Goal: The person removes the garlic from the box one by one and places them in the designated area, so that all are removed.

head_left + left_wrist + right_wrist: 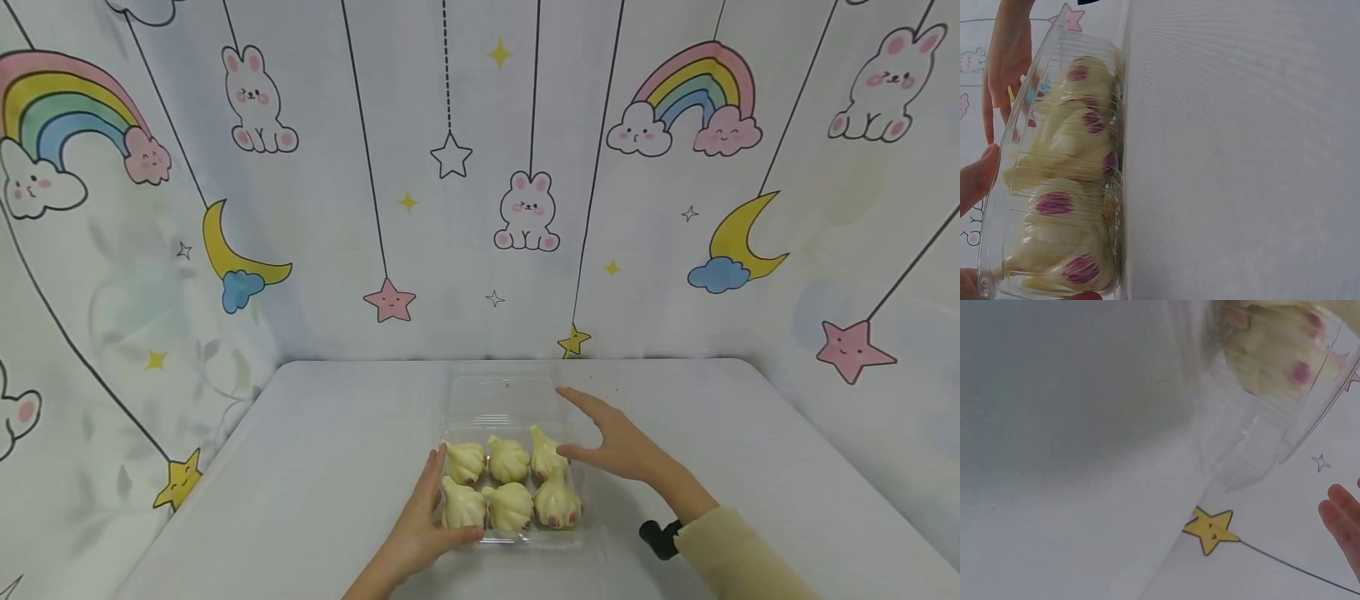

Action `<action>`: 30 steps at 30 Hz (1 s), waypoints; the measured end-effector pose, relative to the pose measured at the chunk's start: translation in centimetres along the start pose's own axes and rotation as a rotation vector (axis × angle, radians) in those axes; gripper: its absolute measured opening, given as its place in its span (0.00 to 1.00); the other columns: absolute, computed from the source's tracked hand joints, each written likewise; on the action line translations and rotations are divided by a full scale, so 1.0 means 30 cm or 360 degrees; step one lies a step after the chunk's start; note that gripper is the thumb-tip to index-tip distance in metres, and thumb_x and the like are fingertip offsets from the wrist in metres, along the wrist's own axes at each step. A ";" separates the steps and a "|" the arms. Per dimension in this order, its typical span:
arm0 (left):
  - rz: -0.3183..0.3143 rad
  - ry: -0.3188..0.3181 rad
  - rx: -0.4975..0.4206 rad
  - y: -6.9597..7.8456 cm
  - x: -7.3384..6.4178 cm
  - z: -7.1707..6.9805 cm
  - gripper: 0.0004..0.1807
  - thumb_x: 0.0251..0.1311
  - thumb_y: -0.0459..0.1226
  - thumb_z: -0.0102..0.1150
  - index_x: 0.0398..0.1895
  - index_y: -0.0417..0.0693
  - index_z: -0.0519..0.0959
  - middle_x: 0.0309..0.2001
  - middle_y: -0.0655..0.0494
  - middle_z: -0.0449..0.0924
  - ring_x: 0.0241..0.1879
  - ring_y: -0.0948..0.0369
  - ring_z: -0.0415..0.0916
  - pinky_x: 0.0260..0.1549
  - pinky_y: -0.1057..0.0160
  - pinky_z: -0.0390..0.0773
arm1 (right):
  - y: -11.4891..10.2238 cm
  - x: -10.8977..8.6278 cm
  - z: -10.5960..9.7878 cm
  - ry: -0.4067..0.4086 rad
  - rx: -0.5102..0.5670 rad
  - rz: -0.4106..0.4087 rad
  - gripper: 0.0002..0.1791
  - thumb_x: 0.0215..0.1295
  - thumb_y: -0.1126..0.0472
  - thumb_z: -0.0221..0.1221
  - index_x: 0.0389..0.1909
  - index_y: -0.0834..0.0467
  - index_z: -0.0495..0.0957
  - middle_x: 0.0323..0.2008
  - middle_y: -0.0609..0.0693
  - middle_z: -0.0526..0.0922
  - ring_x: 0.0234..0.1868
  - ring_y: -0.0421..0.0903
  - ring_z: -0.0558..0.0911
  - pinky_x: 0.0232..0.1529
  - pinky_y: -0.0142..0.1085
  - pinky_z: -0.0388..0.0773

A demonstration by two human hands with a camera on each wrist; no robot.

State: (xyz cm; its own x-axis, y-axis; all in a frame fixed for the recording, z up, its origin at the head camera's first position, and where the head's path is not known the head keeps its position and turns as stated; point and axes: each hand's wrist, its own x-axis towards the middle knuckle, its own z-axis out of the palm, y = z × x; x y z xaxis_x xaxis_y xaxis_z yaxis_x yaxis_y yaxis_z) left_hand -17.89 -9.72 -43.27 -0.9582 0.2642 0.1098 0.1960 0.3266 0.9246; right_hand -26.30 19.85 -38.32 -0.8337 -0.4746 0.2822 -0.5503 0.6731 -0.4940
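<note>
A clear plastic clamshell box [525, 540] stands on the white table, holding several pale yellow garlic bulbs [510, 460] in two rows. Its transparent lid [498, 398] lies folded back on the far side. My left hand [420, 521] rests at the near left corner, straight fingers along the left side and thumb stretched along the front edge. Purple patches mark the garlic [1054, 203] through the ribbed wall in the left wrist view. Over the right side, my right hand [618, 446] is spread, thumb close to the back right bulb and fingers by the lid's edge.
The white tabletop [337, 442] meets cloth walls [465, 242] printed with rabbits, stars and rainbows at the back and both sides. A black wrist device [660, 540] sits at the right wrist, beside a pale yellow sleeve [735, 554].
</note>
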 end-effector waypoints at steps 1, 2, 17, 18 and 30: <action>0.0002 -0.0001 0.0004 0.000 -0.001 -0.001 0.61 0.41 0.41 0.72 0.72 0.52 0.37 0.70 0.34 0.28 0.67 0.38 0.33 0.61 0.42 0.50 | -0.009 -0.002 0.003 -0.0002 -0.0003 -0.0009 0.45 0.53 0.38 0.60 0.69 0.49 0.55 0.67 0.52 0.60 0.65 0.56 0.60 0.59 0.58 0.61; 0.0013 -0.0001 0.0010 0.000 -0.002 -0.002 0.61 0.41 0.41 0.72 0.72 0.51 0.37 0.69 0.34 0.28 0.67 0.37 0.34 0.61 0.42 0.51 | -0.018 -0.005 0.006 -0.0001 -0.0005 -0.0015 0.45 0.53 0.37 0.60 0.69 0.48 0.55 0.67 0.52 0.60 0.65 0.55 0.60 0.59 0.58 0.61; 0.0002 -0.0020 0.0008 0.000 0.000 -0.006 0.60 0.43 0.41 0.71 0.72 0.51 0.37 0.69 0.34 0.26 0.66 0.35 0.34 0.59 0.39 0.51 | -0.137 -0.021 0.073 -0.0048 0.0025 -0.0163 0.39 0.56 0.43 0.60 0.68 0.42 0.57 0.67 0.51 0.59 0.64 0.58 0.61 0.53 0.63 0.64; 0.0006 -0.0019 0.0007 0.000 -0.001 -0.005 0.60 0.43 0.41 0.71 0.72 0.50 0.37 0.69 0.33 0.26 0.66 0.35 0.33 0.59 0.39 0.51 | -0.142 -0.021 0.076 -0.0060 0.0035 -0.0177 0.39 0.56 0.42 0.59 0.68 0.41 0.56 0.67 0.51 0.59 0.64 0.58 0.61 0.53 0.62 0.64; 0.0010 -0.0011 0.0012 -0.002 0.001 -0.002 0.59 0.44 0.42 0.71 0.72 0.51 0.38 0.69 0.33 0.27 0.66 0.35 0.34 0.59 0.38 0.52 | -0.209 0.009 0.109 -0.0132 -0.0017 -0.0237 0.36 0.60 0.51 0.59 0.68 0.44 0.56 0.66 0.57 0.59 0.63 0.61 0.62 0.53 0.61 0.65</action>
State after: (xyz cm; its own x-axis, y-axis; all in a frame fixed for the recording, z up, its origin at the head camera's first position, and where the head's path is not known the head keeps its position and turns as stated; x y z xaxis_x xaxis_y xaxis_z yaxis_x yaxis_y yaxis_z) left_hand -17.94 -9.80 -43.30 -0.9555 0.2724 0.1131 0.2036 0.3317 0.9212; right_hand -22.92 13.66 -37.83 -0.7367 -0.6144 0.2825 -0.6683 0.5975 -0.4431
